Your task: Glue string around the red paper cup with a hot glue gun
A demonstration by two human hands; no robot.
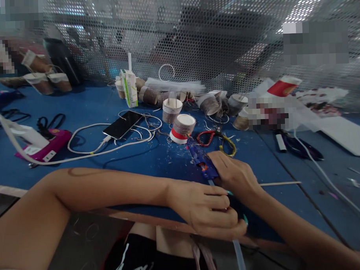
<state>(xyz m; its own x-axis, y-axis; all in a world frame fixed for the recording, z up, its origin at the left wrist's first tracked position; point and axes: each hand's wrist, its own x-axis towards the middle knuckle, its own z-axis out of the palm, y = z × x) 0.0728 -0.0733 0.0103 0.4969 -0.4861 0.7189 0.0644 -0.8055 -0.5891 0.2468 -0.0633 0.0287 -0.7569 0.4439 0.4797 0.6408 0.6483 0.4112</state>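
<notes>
My right hand [234, 172] grips a blue glue gun [203, 161] that lies on the blue table [133, 152], nozzle pointing away from me. My left hand [206, 209] sits just behind it, fingers curled around a clear glue stick [239, 255] that runs out of the gun's back end and down over the table edge. A thin wooden stick [280, 183] lies right of my right hand. Just beyond the gun lie red-handled scissors [208, 137] and a paper cup with a red band [182, 128].
A phone [123, 124] on a white charging cable lies centre left. A pink device [46, 146] sits at the left. Paper cups, cardboard tubes and a small carton [129, 87] crowd the back. White sheets [342, 131] lie at the right. A perforated metal screen [194, 36] stands behind.
</notes>
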